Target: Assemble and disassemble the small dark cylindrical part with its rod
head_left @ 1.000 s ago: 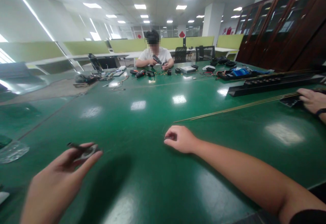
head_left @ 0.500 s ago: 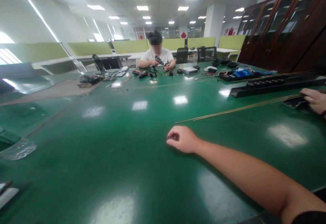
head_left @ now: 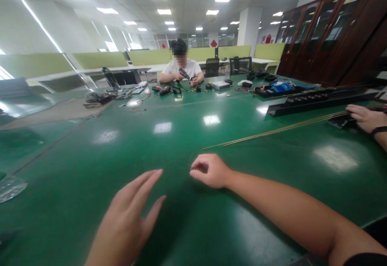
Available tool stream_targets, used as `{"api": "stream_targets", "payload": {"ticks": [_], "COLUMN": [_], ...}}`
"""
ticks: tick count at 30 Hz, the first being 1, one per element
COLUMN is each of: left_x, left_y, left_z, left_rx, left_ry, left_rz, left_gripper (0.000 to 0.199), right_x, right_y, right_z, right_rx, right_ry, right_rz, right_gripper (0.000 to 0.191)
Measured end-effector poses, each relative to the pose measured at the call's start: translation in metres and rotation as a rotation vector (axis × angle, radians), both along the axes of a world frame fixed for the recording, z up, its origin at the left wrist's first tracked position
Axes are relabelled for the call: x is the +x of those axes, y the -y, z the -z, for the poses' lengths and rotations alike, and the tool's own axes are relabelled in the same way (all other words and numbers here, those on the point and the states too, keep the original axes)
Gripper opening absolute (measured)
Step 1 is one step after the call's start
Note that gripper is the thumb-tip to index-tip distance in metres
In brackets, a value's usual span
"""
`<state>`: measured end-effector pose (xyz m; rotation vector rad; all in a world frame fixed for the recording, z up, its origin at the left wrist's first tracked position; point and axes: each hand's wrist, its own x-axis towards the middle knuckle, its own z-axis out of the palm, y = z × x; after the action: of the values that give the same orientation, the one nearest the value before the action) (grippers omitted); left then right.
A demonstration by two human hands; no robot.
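My right hand (head_left: 211,171) rests on the green table (head_left: 169,153) with its fingers curled together. Between thumb and fingertips some small dark pieces (head_left: 198,168) show, mostly hidden, so their kind is unclear. From the lower left my left hand (head_left: 130,211) reaches over the table, fingers stretched and thumb apart, holding nothing. It is separated from the right hand by a strip of tabletop. Just beyond my right hand lie the tips of thin brass-coloured rods (head_left: 272,131), running off to the right.
At the right edge another person's hand (head_left: 367,117) lies by the rods and a black profile. Long black channels (head_left: 320,102) lie behind. Across the table a person (head_left: 181,70) holds a power drill (head_left: 183,73). A clear plastic item (head_left: 12,188) stands at far left.
My left hand has come into view from the lower left. The view has shifted slightly to the right; my right hand keeps its closed pose on the table.
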<state>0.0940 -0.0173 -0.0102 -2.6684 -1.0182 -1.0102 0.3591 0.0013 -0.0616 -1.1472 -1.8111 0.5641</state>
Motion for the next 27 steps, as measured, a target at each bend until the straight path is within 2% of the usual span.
{"api": "stream_targets", "payload": {"ticks": [3, 7, 10, 13, 17, 22, 27], "left_x": [0.043, 0.072, 0.073, 0.070, 0.067, 0.064, 0.062], "left_y": [-0.020, -0.034, -0.035, -0.034, -0.039, -0.046, -0.044], "left_z": [0.014, 0.033, 0.037, 0.033, 0.032, 0.039, 0.033], "left_rx": [0.028, -0.011, 0.020, 0.036, -0.002, -0.164, -0.176], "left_ry": [-0.178, -0.164, -0.084, -0.017, 0.045, 0.116, 0.160], "left_rz": [0.178, 0.295, 0.315, 0.318, 0.210, 0.054, 0.099], "left_gripper": [0.041, 0.027, 0.020, 0.018, 0.015, 0.018, 0.015], "right_x": [0.001, 0.002, 0.002, 0.003, 0.005, 0.005, 0.005], "right_y": [0.000, -0.002, -0.004, -0.005, -0.006, -0.006, -0.003], "right_z": [0.002, 0.008, 0.011, 0.010, 0.008, 0.008, 0.004], "right_rx": [-0.012, -0.033, -0.068, -0.129, -0.135, -0.159, -0.159], "right_ry": [-0.034, -0.051, -0.070, -0.123, -0.106, -0.125, -0.078], "right_rz": [-0.085, -0.164, -0.228, -0.265, -0.266, -0.270, -0.267], "right_gripper": [0.011, 0.010, 0.014, 0.025, 0.035, 0.033, 0.028]}}
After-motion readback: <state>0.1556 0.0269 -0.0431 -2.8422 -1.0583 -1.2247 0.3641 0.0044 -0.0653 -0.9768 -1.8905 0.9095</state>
